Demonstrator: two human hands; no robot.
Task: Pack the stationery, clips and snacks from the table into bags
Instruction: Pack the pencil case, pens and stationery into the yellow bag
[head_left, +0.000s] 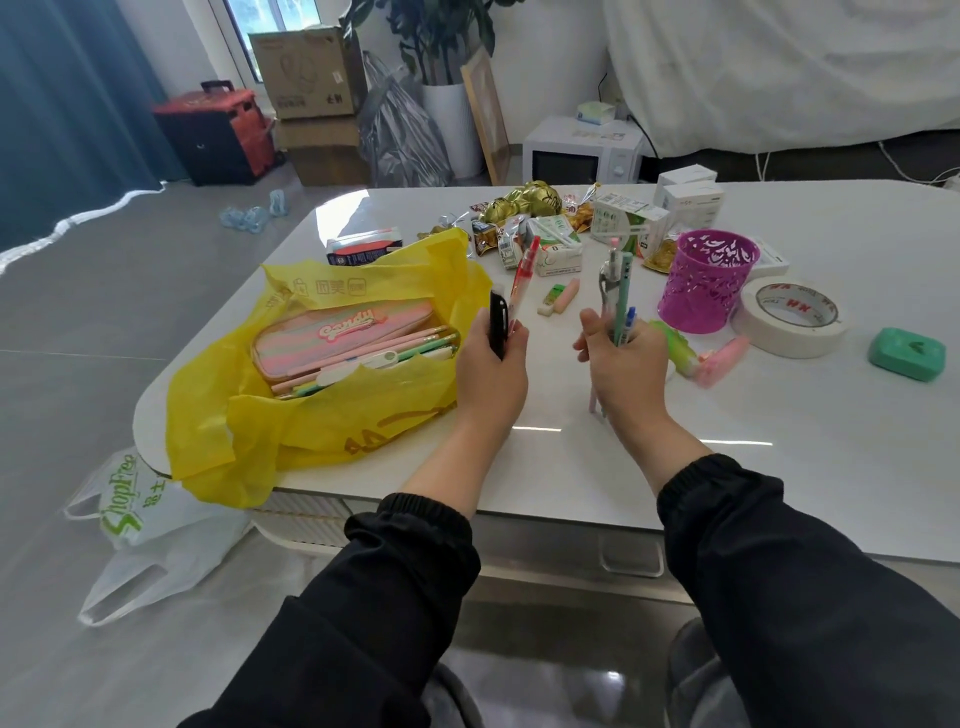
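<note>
The left hand (491, 364) is raised above the near part of the surface (675, 467), its back to the camera. Its fingers curl round two upright pens, a black pen (498, 325) and a red pen (522, 275) that leans to the right. The right hand (628, 364), near it but not touching, grips a bunch of pens (618, 291) in a fist, thumb sticking out to the left. The lower ends of the pens poke out beneath the fist, close to the surface. Both forearms rise from black sleeves (415, 545) with gathered cuffs.

On the floor below the near left corner lies a white bag (156, 535) printed "ShopFree" in green. Left of the left hand a yellow bag (311, 415) lies open on the surface, one edge hanging over that corner; its brown print is not readable. Inside it a striped pencil case (343, 338) lies open with pencils in it, "Candy" written in script on its lid.

Beyond the hands lie small erasers (558, 296). To the right a purple pen holder (706, 280) stands upright, with a tape roll (792, 317) just beside it. The red letters on the roll's core are too small to read. A green box (906, 353) lies well apart, further right. At the far edge lies a heap of snacks (524, 213) with milk cartons (558, 252) just in front of it, and white boxes (688, 195) stand to their right.
</note>
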